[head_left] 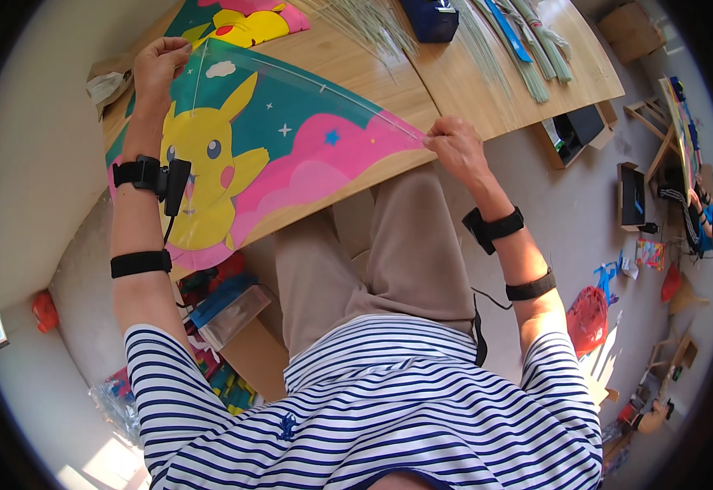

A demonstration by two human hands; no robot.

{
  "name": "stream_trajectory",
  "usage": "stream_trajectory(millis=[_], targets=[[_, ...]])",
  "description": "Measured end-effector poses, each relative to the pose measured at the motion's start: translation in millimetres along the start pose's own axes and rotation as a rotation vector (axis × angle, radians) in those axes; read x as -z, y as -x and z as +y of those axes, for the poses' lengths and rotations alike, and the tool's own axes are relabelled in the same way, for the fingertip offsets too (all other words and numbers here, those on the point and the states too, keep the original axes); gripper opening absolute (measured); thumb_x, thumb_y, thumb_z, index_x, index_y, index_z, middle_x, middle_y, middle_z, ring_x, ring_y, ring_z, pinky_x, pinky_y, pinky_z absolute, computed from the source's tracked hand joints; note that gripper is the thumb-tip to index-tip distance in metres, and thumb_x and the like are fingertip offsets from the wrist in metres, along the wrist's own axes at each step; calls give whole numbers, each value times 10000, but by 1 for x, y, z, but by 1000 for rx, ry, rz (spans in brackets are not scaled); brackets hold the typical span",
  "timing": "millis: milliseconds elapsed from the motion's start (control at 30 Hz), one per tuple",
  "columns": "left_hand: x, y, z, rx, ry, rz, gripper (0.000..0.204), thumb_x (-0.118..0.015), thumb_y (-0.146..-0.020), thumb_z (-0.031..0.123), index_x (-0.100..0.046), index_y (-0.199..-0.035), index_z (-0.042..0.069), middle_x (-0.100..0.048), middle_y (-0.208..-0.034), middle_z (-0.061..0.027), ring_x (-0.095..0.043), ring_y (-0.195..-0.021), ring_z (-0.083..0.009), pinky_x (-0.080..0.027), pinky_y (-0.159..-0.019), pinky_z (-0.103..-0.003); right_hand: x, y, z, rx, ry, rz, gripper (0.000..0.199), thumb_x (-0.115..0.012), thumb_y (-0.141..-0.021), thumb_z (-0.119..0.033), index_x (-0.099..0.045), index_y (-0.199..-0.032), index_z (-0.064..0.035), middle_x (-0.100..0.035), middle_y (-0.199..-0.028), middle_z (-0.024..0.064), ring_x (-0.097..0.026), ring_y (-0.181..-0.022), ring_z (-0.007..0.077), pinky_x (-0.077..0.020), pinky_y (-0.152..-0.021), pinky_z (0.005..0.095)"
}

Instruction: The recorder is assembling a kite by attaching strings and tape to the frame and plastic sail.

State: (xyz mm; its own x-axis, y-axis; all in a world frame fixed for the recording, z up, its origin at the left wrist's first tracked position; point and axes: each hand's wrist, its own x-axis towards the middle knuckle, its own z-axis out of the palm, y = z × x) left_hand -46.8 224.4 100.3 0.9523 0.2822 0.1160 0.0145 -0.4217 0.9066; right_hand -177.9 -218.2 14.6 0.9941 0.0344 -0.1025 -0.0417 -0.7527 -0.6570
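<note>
A triangular kite [291,171] of thin printed sheet lies over the near edge of the table. It is green above and pink below, with a yellow cartoon figure on its left half. My left hand [159,69] is closed in a pinch at its top corner. At the right corner, my right hand [457,145] is closed on the kite's pink tip. Along the upper right edge between my hands runs a thin pale rod [356,100]. What lies inside my fingertips is partly hidden.
Another printed kite sheet [250,28] lies at the table's far left. Bundles of thin pale sticks [528,69], a blue strip [508,33] and a dark blue box [430,18] are at the back. An open carton [573,135] stands below the table's right edge.
</note>
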Motion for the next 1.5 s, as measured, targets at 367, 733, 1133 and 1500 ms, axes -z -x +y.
stream_trajectory(millis=[367,733,1133,1500], targets=[[-63,-29,-44,24,-31,-46,92,-717,-795,29,-690,-882,37,-658,-777,-17,-596,-665,-89,-479,-615,-222,-2,-3,6,-88,-22,7,188,-656,-741,-173,-658,-745,14,-637,-750,183,-626,-770,352,-471,-679,431],[-76,-50,-74,37,-155,-103,65,-727,-783,24,-700,-841,12,-677,-750,-35,-616,-638,-106,-514,-617,-243,0,-13,3,-129,-26,-62,180,-640,-750,-174,-670,-739,2,-660,-761,186,-643,-763,350,-486,-677,417],[-77,-53,-83,54,-161,-89,65,-722,-787,28,-702,-848,14,-666,-760,-28,-598,-652,-107,-500,-626,-247,-4,-15,-4,-101,75,-54,165,-597,-731,-151,-684,-721,-11,-666,-781,191,-640,-793,373,-496,-693,450],[-81,-55,-88,93,-175,-104,65,-719,-789,30,-702,-850,14,-670,-765,-35,-603,-646,-111,-505,-624,-253,-11,-15,2,-4,115,8,167,-575,-711,-135,-677,-696,-4,-655,-764,206,-627,-776,396,-493,-676,474]])
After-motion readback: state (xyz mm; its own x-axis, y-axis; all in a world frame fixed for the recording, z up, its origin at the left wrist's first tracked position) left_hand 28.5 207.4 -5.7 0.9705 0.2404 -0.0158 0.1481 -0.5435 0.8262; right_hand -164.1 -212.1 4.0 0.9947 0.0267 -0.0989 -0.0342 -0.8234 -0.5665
